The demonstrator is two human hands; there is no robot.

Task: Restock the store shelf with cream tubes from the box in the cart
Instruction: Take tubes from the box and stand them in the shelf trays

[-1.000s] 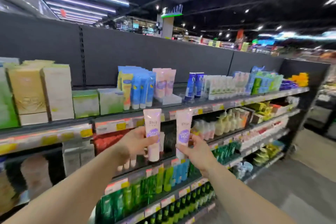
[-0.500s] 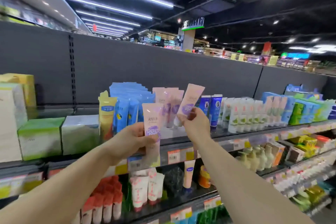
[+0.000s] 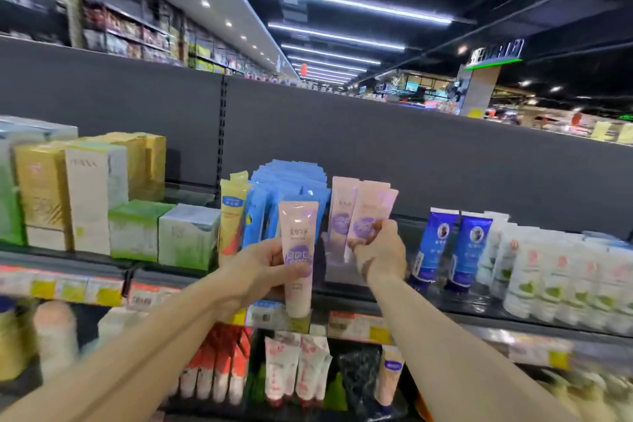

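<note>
While both arms reach toward the top shelf [image 3: 342,298], the left hand [image 3: 260,267] grips one pink cream tube [image 3: 298,250] upright, cap down, just in front of the shelf edge. At two o'clock from it, the right hand [image 3: 378,257] pinches a second pink tube [image 3: 368,219] among the pink tubes standing on the shelf [image 3: 340,212], with blue packets [image 3: 284,188] at nine o'clock of them and blue tubes [image 3: 452,247] at three o'clock

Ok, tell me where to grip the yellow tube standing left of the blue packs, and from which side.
Pinch the yellow tube near its flat crimped top, from the front. It stands upright, with blue packs pressed against its right and a box near its left.
</note>
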